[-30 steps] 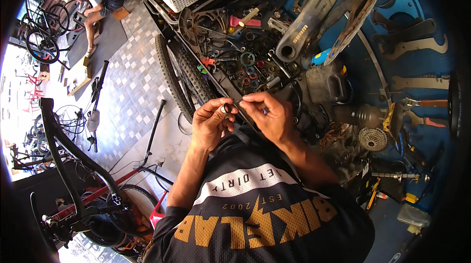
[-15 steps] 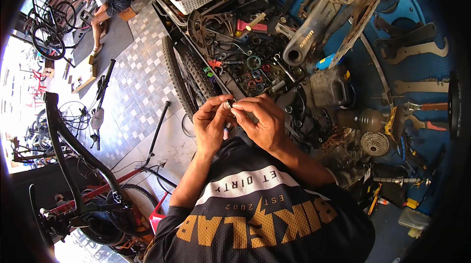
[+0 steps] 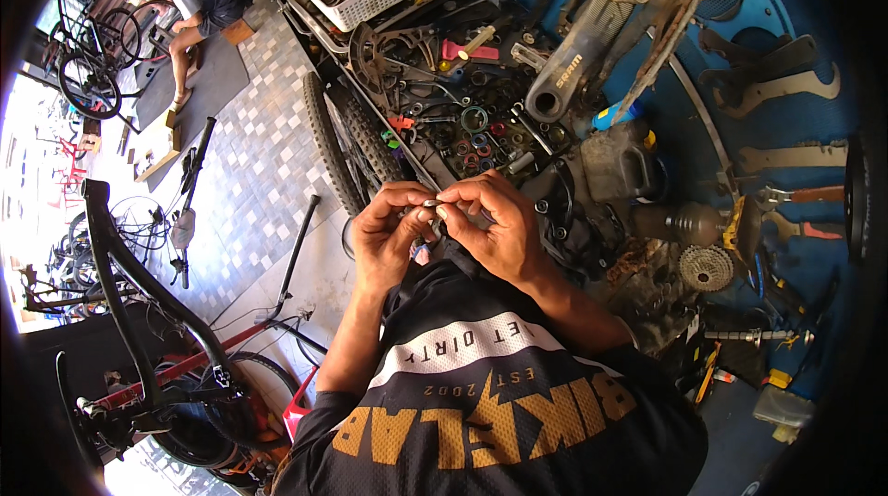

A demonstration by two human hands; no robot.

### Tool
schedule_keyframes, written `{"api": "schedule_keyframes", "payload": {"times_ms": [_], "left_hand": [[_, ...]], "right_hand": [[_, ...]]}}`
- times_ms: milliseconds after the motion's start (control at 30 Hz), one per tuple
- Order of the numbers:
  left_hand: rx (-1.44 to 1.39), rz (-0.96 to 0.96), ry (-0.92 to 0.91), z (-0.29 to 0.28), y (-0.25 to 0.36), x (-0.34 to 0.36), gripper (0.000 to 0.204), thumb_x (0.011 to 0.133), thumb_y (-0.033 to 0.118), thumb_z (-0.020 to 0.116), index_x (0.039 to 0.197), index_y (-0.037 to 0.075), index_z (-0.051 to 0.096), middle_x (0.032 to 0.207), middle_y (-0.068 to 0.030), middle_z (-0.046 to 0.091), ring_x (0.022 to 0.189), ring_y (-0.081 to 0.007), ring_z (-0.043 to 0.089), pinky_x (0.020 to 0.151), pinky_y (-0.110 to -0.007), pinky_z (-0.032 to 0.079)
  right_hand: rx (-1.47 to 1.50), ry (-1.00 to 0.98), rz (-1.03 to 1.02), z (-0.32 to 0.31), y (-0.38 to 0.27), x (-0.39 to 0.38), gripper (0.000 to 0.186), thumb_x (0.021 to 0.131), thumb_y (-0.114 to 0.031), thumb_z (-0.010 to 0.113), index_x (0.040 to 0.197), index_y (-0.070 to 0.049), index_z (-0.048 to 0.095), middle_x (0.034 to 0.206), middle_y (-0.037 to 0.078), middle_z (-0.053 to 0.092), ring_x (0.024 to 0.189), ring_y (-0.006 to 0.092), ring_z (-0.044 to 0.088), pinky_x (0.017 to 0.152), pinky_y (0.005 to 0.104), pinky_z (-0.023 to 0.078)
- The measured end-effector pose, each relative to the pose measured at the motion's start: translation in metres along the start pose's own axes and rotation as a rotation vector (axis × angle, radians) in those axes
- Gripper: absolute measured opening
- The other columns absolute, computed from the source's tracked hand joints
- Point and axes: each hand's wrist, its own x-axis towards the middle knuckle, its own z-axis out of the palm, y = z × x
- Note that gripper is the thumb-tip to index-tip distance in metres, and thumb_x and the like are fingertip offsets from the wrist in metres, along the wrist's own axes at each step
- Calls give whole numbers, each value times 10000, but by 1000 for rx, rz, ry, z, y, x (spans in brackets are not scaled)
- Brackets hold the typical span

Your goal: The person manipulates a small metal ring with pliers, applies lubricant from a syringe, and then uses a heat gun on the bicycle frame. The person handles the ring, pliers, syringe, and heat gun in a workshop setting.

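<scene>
Head view: left hand [image 3: 393, 235] and right hand [image 3: 490, 223] meet at chest height, above the near edge of the counter [image 3: 647, 302]. Both grips are pressed together, pinching one small metal part [image 3: 429, 205] between the fingertips; its exact kind cannot be told. A knobby bicycle tyre [image 3: 356, 144] leans just left of the hands. A cassette sprocket [image 3: 706, 266] lies well right.
</scene>
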Motion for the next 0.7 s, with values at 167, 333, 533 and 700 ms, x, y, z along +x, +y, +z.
{"api": "schedule_keyframes", "payload": {"times_ms": [167, 333, 533, 700], "left_hand": [[194, -36, -13, 1, 9, -6, 105, 980, -22, 658, 1082, -44, 653, 1061, -103, 661, 802, -131, 668, 666, -247, 567], [279, 35, 47, 16, 15, -10, 90, 957, -25, 688, 1046, -32, 672, 1023, -101, 674, 815, -129, 666, 681, -252, 551], [788, 603, -129, 9, 28, -2, 201, 905, -55, 723, 1103, -35, 695, 1170, -188, 682, 913, -182, 673, 710, -272, 591], [220, 89, -68, 10, 26, -11, 194, 951, 15, 705, 1130, -58, 685, 1100, -161, 692, 874, -175, 683, 688, -275, 592]], "right_hand": [[94, -66, 83, -1, -4, -6, 165, 915, -33, 732, 1064, -51, 666, 968, 83, 682, 822, 230, 646, 694, 334, 522], [113, -45, 95, -4, -5, -8, 164, 910, -27, 736, 1051, -53, 655, 981, 87, 681, 877, 263, 638, 811, 372, 510], [-134, -3, -331, -22, -1, -4, 238, 836, -41, 789, 1051, -94, 702, 1027, 50, 681, 909, 243, 632, 789, 368, 517], [-339, 71, -559, -34, -4, -6, 292, 736, -52, 881, 975, -146, 742, 989, 7, 603, 928, 214, 566, 745, 348, 495]]}}
